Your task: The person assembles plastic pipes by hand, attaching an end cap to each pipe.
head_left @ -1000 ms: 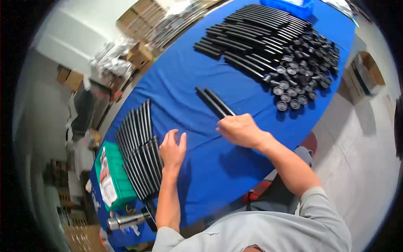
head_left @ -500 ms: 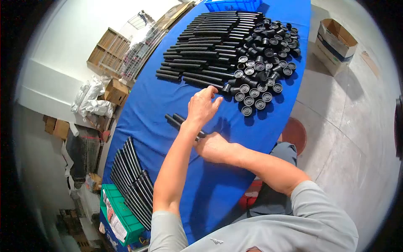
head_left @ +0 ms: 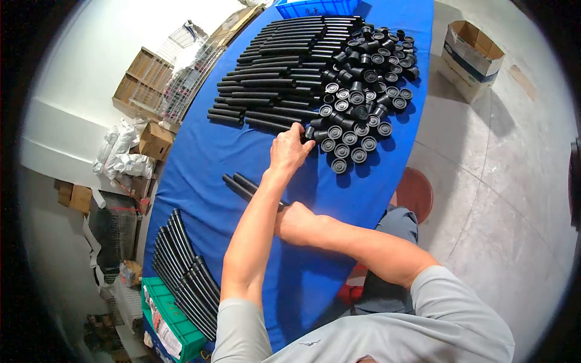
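My right hand (head_left: 298, 224) is closed round two black tubes (head_left: 245, 184), which lie side by side and stick out to the upper left, partly behind my left forearm. Farther up the blue table, my left hand (head_left: 289, 150) is open, thumb and forefinger apart at a small black ribbed-end cap (head_left: 310, 132); whether they touch it is hard to see. Just beyond its fingertips lies the near end of a row of black foam-covered tubes (head_left: 266, 97). A pile of black round rubber caps (head_left: 349, 138) spreads to the right of that hand.
A blue crate (head_left: 318, 8) stands at the table's far end. At lower left, several glossy black tubes (head_left: 187, 272) lean over a green crate (head_left: 175, 323). An open cardboard box (head_left: 472, 60) and a reddish round stool or bin (head_left: 414, 193) stand on the floor at right.
My left hand has moved slightly toward the small black cap at the pile's edge. The right hand keeps its hold on the two tubes. The whole view has shifted a little.
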Tool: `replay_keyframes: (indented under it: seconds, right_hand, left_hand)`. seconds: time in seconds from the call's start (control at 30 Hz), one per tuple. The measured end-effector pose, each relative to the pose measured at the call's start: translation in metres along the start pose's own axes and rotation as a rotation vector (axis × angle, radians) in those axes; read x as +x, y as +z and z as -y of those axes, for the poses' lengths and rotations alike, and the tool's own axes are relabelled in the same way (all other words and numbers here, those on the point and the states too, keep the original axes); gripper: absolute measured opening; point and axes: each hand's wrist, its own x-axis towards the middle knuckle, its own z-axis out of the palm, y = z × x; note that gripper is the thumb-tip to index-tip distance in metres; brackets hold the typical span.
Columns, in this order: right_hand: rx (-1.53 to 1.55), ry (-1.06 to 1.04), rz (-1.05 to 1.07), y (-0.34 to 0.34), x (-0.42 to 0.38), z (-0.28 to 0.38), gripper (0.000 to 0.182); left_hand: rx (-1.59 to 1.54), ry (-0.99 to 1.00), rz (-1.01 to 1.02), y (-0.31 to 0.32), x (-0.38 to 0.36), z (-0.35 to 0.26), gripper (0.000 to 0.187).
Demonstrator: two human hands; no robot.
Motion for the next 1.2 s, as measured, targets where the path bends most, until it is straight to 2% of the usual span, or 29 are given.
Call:
replay_keyframes:
  seconds: [0.43,0.53,0.6,0.63,0.7,0.73,0.8,0.83,0.87,0.93,1.0,1.07,1.1,1.13,1.2]
  right_hand:
    - [-0.031,0.041,0.137,0.004,0.005,0.001,0.016]
    - [-0.041,0.078,0.156,-0.015,-0.003,0.003,0.016]
    - [-0.065,0.093,0.139,-0.016,-0.001,0.004,0.015]
    - [-0.045,0.115,0.189,-0.019,0.000,-0.002,0.014]
    - [-0.014,0.250,0.259,-0.043,0.002,-0.002,0.016]
    - [0.028,0.192,0.139,-0.032,0.002,-0.010,0.018]
    - [-0.018,0.239,-0.016,-0.038,-0.005,-0.014,0.013]
    - [-0.017,0.276,-0.091,-0.040,-0.004,-0.017,0.013]
    - [-0.011,0.297,-0.168,-0.042,0.001,-0.018,0.012]
    - [0.051,0.315,-0.155,-0.039,0.005,-0.019,0.021]
    - [0.043,0.423,-0.179,-0.040,0.007,-0.015,0.027]
    - [-0.075,0.231,-0.413,-0.034,0.010,-0.035,0.040]
    - [-0.185,0.272,-0.292,-0.016,0.014,-0.045,0.056]
    - [-0.229,0.240,-0.369,0.001,0.015,-0.053,0.060]
    - [-0.202,0.226,-0.343,0.006,0.018,-0.057,0.046]
  left_hand:
    - [-0.037,-0.048,-0.053,-0.011,-0.016,0.003,0.045]
    - [-0.130,0.012,-0.207,-0.036,-0.040,0.008,0.036]
    - [-0.343,-0.026,-0.343,-0.063,-0.071,0.009,0.034]
    - [-0.341,-0.026,-0.412,-0.074,-0.091,0.016,0.035]
    - [-0.387,-0.092,-0.511,-0.096,-0.148,0.020,0.037]
    - [-0.429,-0.108,-0.562,-0.101,-0.172,0.019,0.038]
    - [-0.488,-0.158,-0.539,-0.088,-0.224,0.021,0.041]
    - [-0.339,-0.176,-0.439,-0.084,-0.249,0.019,0.045]
    - [-0.432,-0.298,-0.418,-0.070,-0.269,0.012,0.048]
    - [-0.470,-0.264,-0.391,-0.042,-0.295,0.009,0.040]
    - [-0.403,-0.162,-0.381,-0.022,-0.297,0.009,0.041]
    - [-0.151,-0.041,-0.335,-0.005,-0.293,0.012,0.044]
    - [-0.103,-0.030,-0.345,-0.003,-0.290,0.013,0.054]
    - [-0.171,-0.068,-0.319,-0.011,-0.284,0.010,0.057]
    - [-0.310,-0.174,-0.246,-0.029,-0.288,0.002,0.064]
